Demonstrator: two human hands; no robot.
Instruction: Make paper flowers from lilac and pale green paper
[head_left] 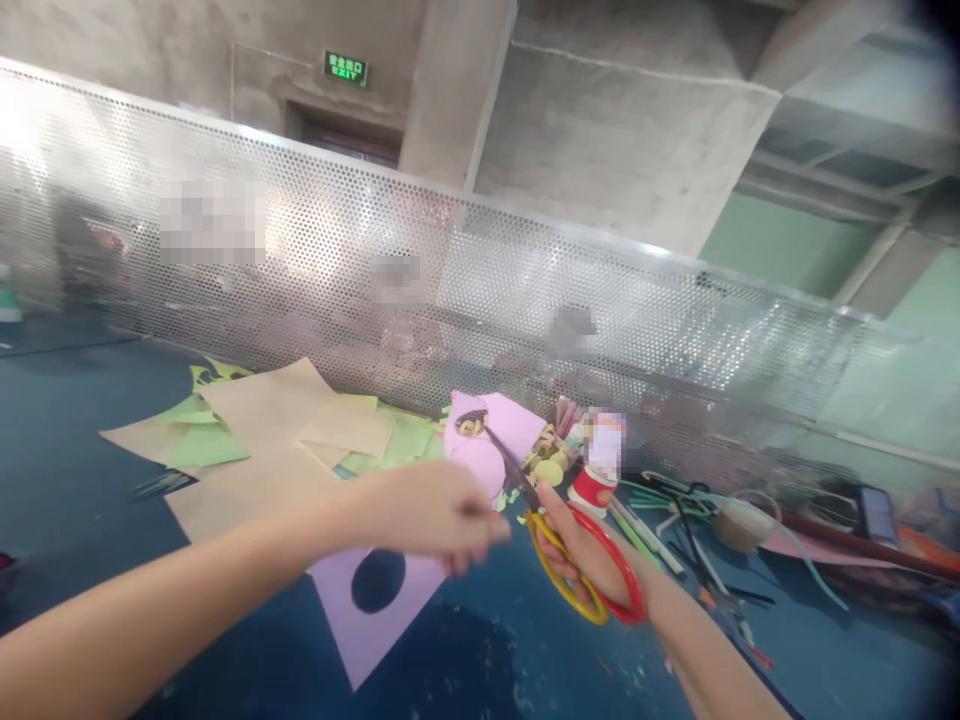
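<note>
My right hand (574,550) is wrapped round the scissors (585,565), which have one yellow and one red handle loop. Their dark blades (510,460) point away and to the left, over pale purple paper. To the left, my left hand (431,510) has its fingers curled in; whether something is pinched between them is hidden. Partly behind that hand shows a purple sheet with a round hole (352,660). A purple paper circle (480,468) appears just beyond my left fingers, in front of another purple sheet (514,425).
Beige paper sheets (274,410) and green sheets (206,445) overlap at the left on the dark blue table (60,400). A red and white cup (595,490) stands right of the scissors. Sticks, wires and a tape roll (742,525) lie farther right. A perforated metal screen (315,250) runs behind.
</note>
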